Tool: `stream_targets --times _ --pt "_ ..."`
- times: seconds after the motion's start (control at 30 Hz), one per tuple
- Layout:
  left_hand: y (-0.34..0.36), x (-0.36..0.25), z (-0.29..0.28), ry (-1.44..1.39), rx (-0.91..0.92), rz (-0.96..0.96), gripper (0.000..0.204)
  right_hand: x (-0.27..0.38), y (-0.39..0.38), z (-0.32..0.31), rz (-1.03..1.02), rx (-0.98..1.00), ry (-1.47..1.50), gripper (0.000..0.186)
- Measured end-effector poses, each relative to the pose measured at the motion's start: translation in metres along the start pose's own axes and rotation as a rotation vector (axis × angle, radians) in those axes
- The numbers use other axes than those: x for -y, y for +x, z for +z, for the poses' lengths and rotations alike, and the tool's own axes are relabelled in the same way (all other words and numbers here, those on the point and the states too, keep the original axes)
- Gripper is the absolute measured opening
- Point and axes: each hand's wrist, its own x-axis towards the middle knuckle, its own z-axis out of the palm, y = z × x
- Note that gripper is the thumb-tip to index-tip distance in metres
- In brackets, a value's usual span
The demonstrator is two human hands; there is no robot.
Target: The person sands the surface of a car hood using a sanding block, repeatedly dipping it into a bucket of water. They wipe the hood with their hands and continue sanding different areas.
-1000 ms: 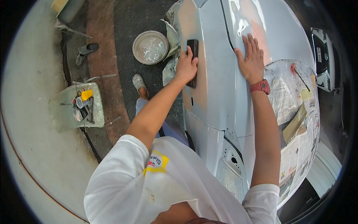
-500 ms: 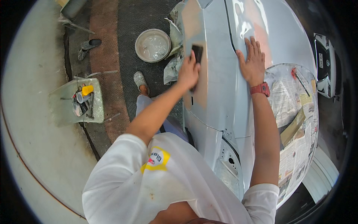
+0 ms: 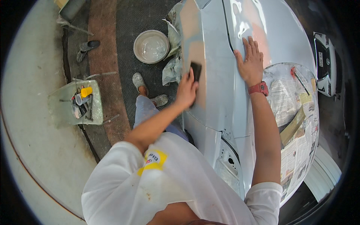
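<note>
My left hand is closed round a dark sanding block and presses it against the side of a light grey car body. The block lies over a tan filler patch, its far end showing past my fingers. My right hand rests flat on the upper panel with fingers spread, beside a pinkish patch. A red watch is on that wrist. Near my right forearm, newspaper covers part of the car, with a red-and-black tool lying on it.
A round basin of cloudy water stands on the floor left of the car, next to crumpled plastic sheeting. Farther left, a pale tray holds a yellow cup and several tools. Another car stands at the far right.
My left hand has slid the sanding block along the panel toward me. My right hand stays flat in the same place on the car. A second shoe of mine has come into view.
</note>
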Motion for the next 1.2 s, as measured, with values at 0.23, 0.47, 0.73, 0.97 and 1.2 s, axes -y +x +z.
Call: stream_targets --times 0.23,0.47,0.73,0.97,1.2 --pt "0.053 0.015 -0.002 0.038 -0.046 -0.017 0.077 0.003 0.001 -0.004 0.008 0.017 -0.012 0.067" --pt "0.040 -0.027 -0.012 0.065 0.010 -0.018 0.078 0.003 0.003 -0.004 0.006 0.010 -0.009 0.067" --pt "0.131 -0.025 -0.032 0.142 -0.006 -0.185 0.073 0.008 0.001 -0.007 -0.020 0.014 0.011 0.067" --pt "0.007 -0.041 -0.009 0.109 0.058 0.044 0.076 0.001 0.001 -0.003 0.001 0.009 -0.012 0.067" --pt "0.153 -0.022 -0.035 0.170 0.027 -0.175 0.074 0.007 0.006 -0.007 -0.020 -0.005 -0.018 0.067"
